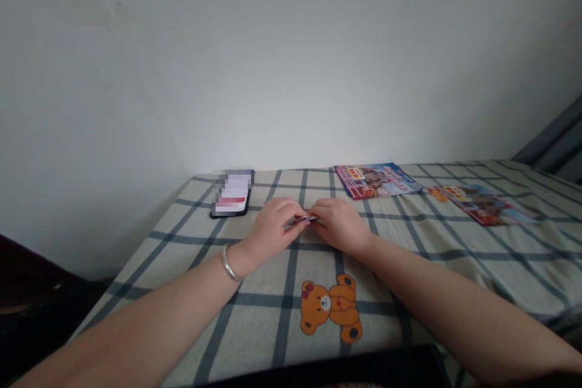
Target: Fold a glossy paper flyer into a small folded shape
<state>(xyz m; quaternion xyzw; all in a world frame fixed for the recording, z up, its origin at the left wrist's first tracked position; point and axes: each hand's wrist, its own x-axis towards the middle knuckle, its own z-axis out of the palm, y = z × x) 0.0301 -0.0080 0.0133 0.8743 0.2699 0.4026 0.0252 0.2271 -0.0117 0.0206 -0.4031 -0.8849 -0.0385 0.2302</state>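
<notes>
My left hand (pixel 271 229) and my right hand (pixel 340 225) meet over the checked cloth (pixel 182 236), knuckles up and fingers curled. Between their fingertips they pinch a small, flat, folded piece of coloured paper (pixel 305 219), red and blue at its edge. Most of the piece is hidden by my fingers. A silver bangle (pixel 228 264) circles my left wrist. Both forearms rest on or just above the cloth.
A dark phone (pixel 233 193) with a lit screen lies at the back left. Two colourful printed leaflets lie at the back: one (pixel 376 180) in the middle, another (pixel 484 204) to the right. An orange bear print (pixel 331 307) marks the cloth. A white wall stands behind.
</notes>
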